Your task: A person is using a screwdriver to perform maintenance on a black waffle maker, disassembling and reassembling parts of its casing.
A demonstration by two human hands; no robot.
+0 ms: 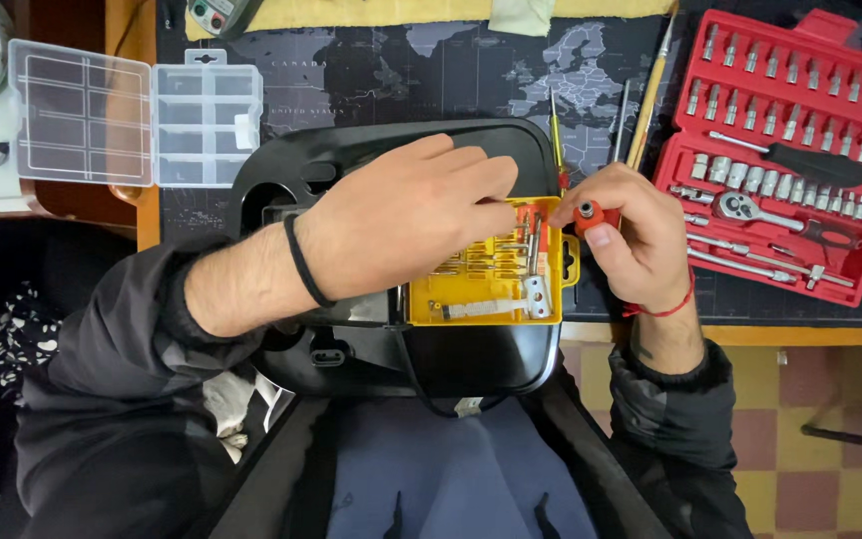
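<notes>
Across the map-printed desk mat (pixel 371 70), you are reaching your left hand (pixel 401 225) palm-down, fingertips curling onto the bits in the yellow bit case (pixel 486 294) sitting on the black housing (pixel 431 359). Your right hand (pixel 631 240) is pinching the orange screwdriver handle (pixel 588 213), beside the case.

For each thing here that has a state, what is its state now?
Yellow bit case: open, on the black device.
Red socket case: open.
Clear organizer box: open.
Left hand: fingers in yellow bit case.
Right hand: gripping an orange-handled driver.
</notes>
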